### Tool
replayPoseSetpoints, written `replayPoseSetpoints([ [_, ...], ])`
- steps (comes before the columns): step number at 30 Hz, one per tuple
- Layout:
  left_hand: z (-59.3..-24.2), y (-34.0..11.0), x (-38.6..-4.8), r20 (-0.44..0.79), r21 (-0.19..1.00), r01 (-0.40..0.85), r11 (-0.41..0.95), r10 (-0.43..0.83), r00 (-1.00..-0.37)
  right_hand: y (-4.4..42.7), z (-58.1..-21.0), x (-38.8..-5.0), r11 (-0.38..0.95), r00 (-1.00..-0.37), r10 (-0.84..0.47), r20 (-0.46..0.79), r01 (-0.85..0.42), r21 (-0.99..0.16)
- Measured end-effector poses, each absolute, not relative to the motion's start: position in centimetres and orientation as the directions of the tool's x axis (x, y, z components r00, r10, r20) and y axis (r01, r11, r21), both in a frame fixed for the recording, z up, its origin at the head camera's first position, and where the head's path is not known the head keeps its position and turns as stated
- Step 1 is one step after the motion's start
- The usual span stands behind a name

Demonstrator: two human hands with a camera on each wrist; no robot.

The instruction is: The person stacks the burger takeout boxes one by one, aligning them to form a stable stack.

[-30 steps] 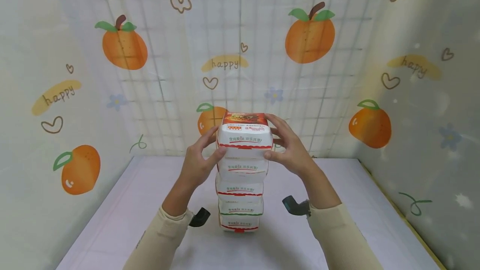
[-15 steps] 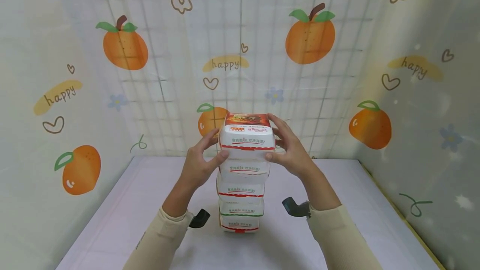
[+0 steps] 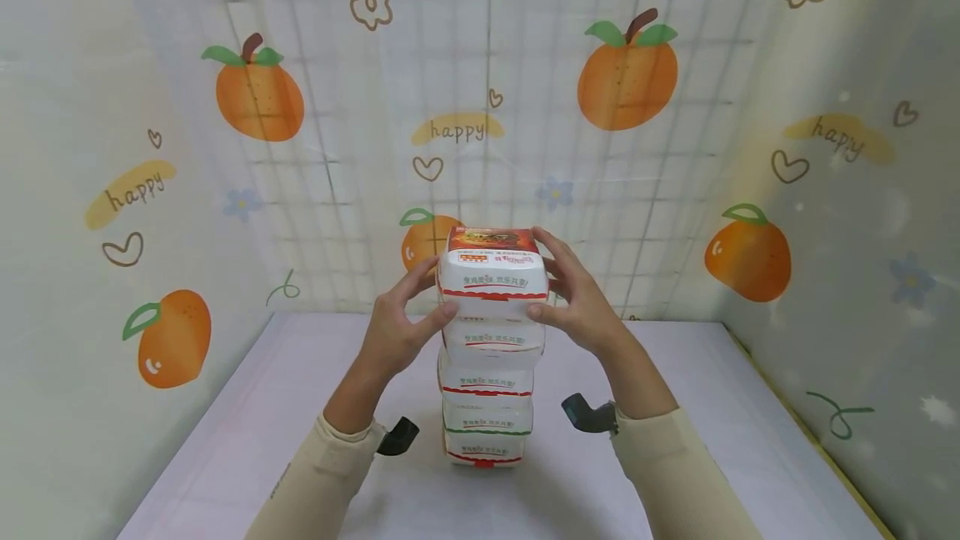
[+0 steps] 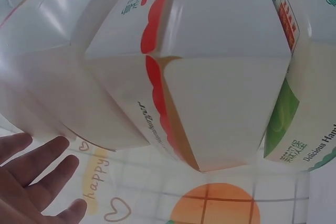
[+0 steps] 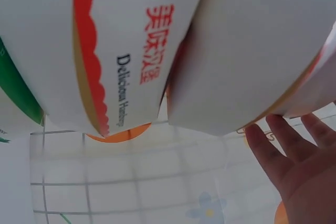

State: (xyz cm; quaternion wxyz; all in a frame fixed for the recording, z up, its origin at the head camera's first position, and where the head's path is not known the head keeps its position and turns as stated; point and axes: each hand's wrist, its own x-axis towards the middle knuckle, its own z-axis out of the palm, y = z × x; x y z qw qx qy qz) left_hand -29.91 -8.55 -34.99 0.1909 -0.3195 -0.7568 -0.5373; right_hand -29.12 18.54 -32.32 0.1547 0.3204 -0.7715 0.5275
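Several white paper hamburger boxes stand in one tall, slightly uneven stack. On top is a hamburger box (image 3: 491, 277) with a red printed lid and a red wavy edge line. My left hand (image 3: 401, 319) holds its left side, thumb at the front. At the opposite side my right hand (image 3: 577, 294) holds it, with the thumb low on the front face. The top box sits on the second box (image 3: 495, 338). In the left wrist view a box (image 4: 226, 108) lower in the stack fills the middle. Fingertips meet the box edge in the right wrist view.
The stack stands on a white-covered table (image 3: 337, 482). Behind and around it hangs a pale curtain (image 3: 525, 48) printed with oranges, with a wire grid showing through. Dark curved pieces (image 3: 588, 413) stick out from both cuffs.
The head view has turned slightly, so backdrop and stack appear a little further right. The top box has shifted very slightly over the stack. Both hands stay on it.
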Motion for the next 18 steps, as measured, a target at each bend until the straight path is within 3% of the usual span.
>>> replayPoseSetpoints([
  [18, -34.58, -8.00, -29.67, 0.627, 0.694, 0.686, 0.221, 0.284, -0.726, 19.07, -32.08, -28.90, 0.246, -0.741, -0.326, 0.587, -0.667, -0.704],
])
